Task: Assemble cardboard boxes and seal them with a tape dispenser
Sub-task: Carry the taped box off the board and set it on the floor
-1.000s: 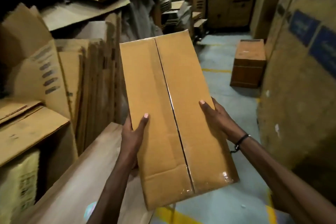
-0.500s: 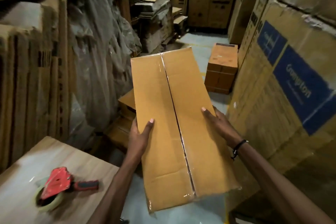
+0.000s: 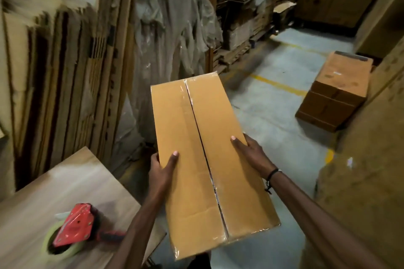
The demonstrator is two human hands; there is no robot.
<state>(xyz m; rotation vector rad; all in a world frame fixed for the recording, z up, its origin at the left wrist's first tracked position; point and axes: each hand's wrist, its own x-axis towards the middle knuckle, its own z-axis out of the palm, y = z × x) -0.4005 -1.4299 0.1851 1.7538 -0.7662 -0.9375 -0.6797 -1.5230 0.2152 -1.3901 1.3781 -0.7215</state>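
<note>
I hold a long closed cardboard box (image 3: 196,159) in the air in front of me, its centre seam covered with clear tape. My left hand (image 3: 162,170) grips its left side, thumb on the top face. My right hand (image 3: 251,155) grips the right side, thumb on top, a black band on the wrist. A red tape dispenser (image 3: 76,227) with a roll of tape lies on the wooden table (image 3: 54,190) at lower left, apart from both hands.
Flattened cardboard sheets (image 3: 65,72) stand upright on the left beside hanging plastic wrap (image 3: 175,28). A sealed brown box (image 3: 336,91) sits on the grey floor (image 3: 273,116) at right. A tall carton wall (image 3: 371,170) rises close on the right. Stacked cartons fill the back.
My view has swung right and down across the aisle; the table and tape dispenser came into view. Both hands keep the same grip on the box, which now sits lower over the floor.
</note>
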